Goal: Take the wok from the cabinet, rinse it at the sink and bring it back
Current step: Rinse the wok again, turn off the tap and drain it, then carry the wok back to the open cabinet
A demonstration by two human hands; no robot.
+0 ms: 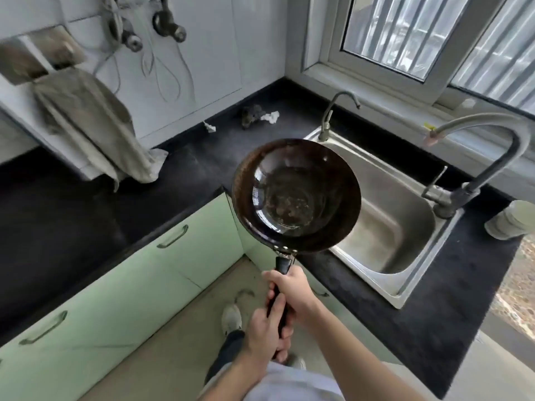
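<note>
– Wok, where is it?
– Up in the air, held by its black handle, bowl facing up; it hangs over the inner corner of the table's front edge; its far side overlaps the left end of the sink.
– Who has it?
– Both hands; the right hand is wrapped round the handle nearer the bowl; the left hand is wrapped round it just behind, touching the right.
– What's inside?
– Dark, glossy metal; brownish specks at the bottom; whether it is wet I cannot tell.
– And the sink?
– Steel, sunk into the black table below the window; a tall curved tap stands on its right rim; a smaller tap stands at its far left corner.
– Anything else?
– A grey cloth hangs from the wall down onto the table's left part; crumpled scraps lie by the table's back edge; a white container sits just right of the tall tap; pale green cabinet doors under the table are closed; a shoe shows on the floor below the hands.
</note>
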